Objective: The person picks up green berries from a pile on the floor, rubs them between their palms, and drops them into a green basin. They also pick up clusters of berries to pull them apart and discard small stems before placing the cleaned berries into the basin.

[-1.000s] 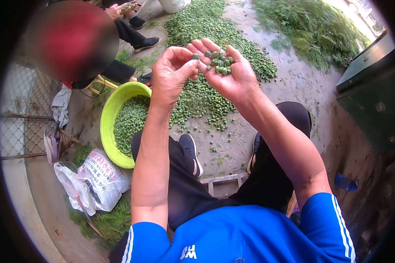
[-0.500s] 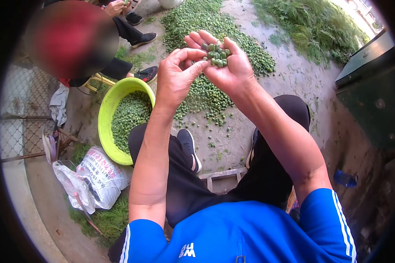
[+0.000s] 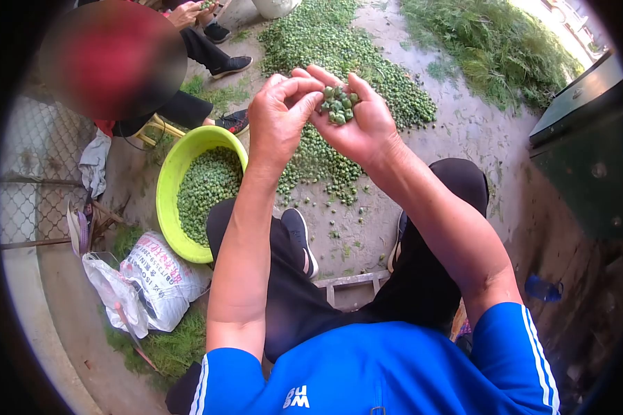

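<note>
Lying in an open, cupped right hand (image 3: 361, 131), palm up: a cluster of small green pieces (image 3: 338, 108). At the 9 o'clock side, the left hand (image 3: 275, 123), thumb and forefinger pinched together against the cluster's edge; impossible to tell whether gripping a piece, other fingers mostly hidden. Below and beyond, a floor heap of similar pieces (image 3: 318, 45), partly covered by both hands. At 8 o'clock, a yellow-green tub (image 3: 165, 200) of the same, lower edge partly behind the left knee (image 3: 221, 223). Between 7 and 8, a printed white sack (image 3: 160, 273), lettering hard to read. At 10, another person's hands (image 3: 187, 15), details indistinct.
</note>
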A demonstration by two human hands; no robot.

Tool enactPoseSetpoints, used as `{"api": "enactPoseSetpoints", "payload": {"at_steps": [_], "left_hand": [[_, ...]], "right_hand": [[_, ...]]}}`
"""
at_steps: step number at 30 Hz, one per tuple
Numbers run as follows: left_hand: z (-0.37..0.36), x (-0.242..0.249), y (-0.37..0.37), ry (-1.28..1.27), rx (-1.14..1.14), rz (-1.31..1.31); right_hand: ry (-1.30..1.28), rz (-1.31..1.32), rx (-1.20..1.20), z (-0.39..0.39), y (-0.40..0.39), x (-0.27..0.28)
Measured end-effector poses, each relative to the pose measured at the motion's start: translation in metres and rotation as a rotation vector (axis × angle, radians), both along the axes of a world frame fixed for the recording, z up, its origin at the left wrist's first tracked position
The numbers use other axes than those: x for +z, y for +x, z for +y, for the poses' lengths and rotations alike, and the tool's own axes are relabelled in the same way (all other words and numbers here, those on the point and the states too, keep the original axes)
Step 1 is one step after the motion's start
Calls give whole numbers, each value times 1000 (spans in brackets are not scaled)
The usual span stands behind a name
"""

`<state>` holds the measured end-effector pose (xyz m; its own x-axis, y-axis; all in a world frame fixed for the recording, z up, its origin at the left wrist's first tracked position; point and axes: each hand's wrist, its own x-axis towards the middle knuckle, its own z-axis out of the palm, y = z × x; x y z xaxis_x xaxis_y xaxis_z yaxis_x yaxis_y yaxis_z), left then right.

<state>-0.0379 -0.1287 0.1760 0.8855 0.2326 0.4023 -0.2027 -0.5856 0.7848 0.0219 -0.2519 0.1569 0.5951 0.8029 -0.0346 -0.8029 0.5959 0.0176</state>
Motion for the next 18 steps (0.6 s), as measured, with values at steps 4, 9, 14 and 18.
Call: {"api": "enactPoseSetpoints", "payload": {"at_steps": [4,9,14,18], "left_hand": [[1,-2,2,-190,-22,-118],[13,15,-12,-1065,-215,131],[-1,6,-8,-583,-203,148],[3,-12,2,-274,-98,89]], "right_hand": [[35,-24,-17,2,1,-4],[-45,-50,-29,-1,1,-1],[-127,-51,-24,3,-1,-8],[-160,-9,-32,3,-5,-7]]}}
